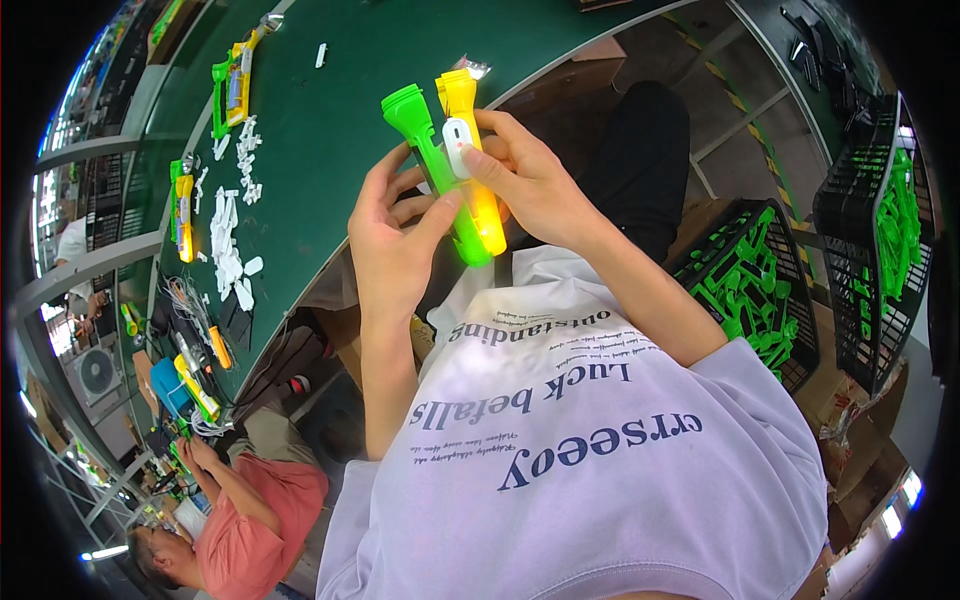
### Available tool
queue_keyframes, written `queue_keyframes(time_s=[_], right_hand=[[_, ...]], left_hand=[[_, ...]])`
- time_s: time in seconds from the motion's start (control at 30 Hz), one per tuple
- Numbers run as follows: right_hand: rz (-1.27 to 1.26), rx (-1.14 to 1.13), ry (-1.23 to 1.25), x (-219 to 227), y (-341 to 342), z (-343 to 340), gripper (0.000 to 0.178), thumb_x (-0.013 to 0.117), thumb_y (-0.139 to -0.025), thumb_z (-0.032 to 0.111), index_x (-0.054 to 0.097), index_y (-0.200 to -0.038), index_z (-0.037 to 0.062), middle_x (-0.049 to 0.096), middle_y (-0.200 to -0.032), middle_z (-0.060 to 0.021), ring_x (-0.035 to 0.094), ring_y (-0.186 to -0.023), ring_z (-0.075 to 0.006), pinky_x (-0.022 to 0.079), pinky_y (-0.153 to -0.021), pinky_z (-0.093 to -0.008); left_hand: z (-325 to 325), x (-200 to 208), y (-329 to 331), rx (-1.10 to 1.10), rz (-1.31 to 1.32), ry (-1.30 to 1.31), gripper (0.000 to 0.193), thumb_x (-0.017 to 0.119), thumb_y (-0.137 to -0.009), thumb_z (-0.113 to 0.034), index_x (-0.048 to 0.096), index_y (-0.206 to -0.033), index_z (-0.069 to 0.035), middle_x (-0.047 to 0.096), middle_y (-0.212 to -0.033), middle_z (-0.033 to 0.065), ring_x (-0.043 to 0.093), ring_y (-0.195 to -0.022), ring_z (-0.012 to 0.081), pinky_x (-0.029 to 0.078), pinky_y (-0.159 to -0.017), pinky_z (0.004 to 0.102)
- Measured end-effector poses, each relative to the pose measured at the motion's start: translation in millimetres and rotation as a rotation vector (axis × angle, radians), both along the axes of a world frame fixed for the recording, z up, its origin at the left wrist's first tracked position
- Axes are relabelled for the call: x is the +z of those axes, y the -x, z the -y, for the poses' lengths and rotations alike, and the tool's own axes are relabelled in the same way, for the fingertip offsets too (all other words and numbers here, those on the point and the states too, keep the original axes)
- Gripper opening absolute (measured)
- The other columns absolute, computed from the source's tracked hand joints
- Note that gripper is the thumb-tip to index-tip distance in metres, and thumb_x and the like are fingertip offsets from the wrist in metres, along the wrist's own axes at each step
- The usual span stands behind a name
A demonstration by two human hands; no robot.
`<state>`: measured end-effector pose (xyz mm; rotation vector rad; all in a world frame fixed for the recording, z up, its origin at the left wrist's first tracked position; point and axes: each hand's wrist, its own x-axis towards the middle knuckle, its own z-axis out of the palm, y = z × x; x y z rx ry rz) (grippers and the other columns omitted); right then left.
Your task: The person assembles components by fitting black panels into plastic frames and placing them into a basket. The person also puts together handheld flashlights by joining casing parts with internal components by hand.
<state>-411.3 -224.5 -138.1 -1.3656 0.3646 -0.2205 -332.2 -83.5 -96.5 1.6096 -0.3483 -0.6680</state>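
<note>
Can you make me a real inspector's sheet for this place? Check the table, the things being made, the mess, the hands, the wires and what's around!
Surface: dark green table.
Job's things: green shell and yellow shell, side by side, with a white piece at the yellow one.
Clutter: small white parts scattered on the table's left side.
Hands: left hand holds the green shell; right hand holds the yellow one, thumb at the white piece.
Cables: thin wires tangled near the left.
Surroundings: black baskets with green parts; another person, lower left.
</note>
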Motion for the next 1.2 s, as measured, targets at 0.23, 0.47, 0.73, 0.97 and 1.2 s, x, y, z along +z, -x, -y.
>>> queue_keyframes(time_s=[0.23,0.47,0.73,0.97,1.2], right_hand=[[0.018,0.01,-0.05,2,3,5,0.053,0.054,-0.1,0.034,0.04,-0.137,-0.0006,0.065,-0.103,-0.0175,0.064,-0.091,-0.0197,0.052,-0.078,-0.033],[-0.027,0.054,-0.102,2,7,7,0.052,0.052,-0.101,0.033,0.039,-0.139,0.0007,0.065,-0.11,-0.0189,0.064,-0.093,-0.0194,0.053,-0.078,-0.0326],[-0.007,0.078,-0.095,-4,11,8,0.047,0.051,-0.102,0.03,0.041,-0.138,0.0012,0.064,-0.113,-0.0179,0.063,-0.098,-0.0195,0.052,-0.084,-0.0327],[0.023,0.166,-0.073,-6,13,11,0.044,0.05,-0.102,0.027,0.044,-0.138,0.0025,0.064,-0.112,-0.0147,0.062,-0.098,-0.0176,0.051,-0.085,-0.032],[-0.055,0.271,0.042,-1,10,11,0.044,0.045,-0.104,0.025,0.041,-0.142,0.0037,0.062,-0.113,-0.0121,0.059,-0.1,-0.0173,0.048,-0.09,-0.0317]], left_hand=[[7,-4,6,-0.022,0.032,0.031,0.062,0.074,-0.079,-0.003,0.046,-0.134,0.004,0.062,-0.117,0.018,0.065,-0.092,0.0177,0.054,-0.08,0.0294],[9,-12,7,-0.006,0.063,0.022,0.063,0.076,-0.079,-0.005,0.047,-0.134,0.003,0.063,-0.116,0.0171,0.064,-0.095,0.0188,0.053,-0.08,0.03],[8,-17,7,-0.049,0.041,0.022,0.064,0.076,-0.077,-0.003,0.047,-0.134,0.002,0.063,-0.115,0.0154,0.065,-0.096,0.0189,0.053,-0.081,0.0293],[5,-18,3,-0.1,-0.02,0.052,0.055,0.076,-0.075,0.001,0.058,-0.127,0.003,0.064,-0.115,0.0111,0.065,-0.097,0.0173,0.052,-0.082,0.03],[6,-30,6,0.053,0.103,0.008,0.038,0.073,-0.08,0.002,0.061,-0.116,0.009,0.067,-0.099,0.0122,0.067,-0.082,0.0165,0.059,-0.069,0.0285]])
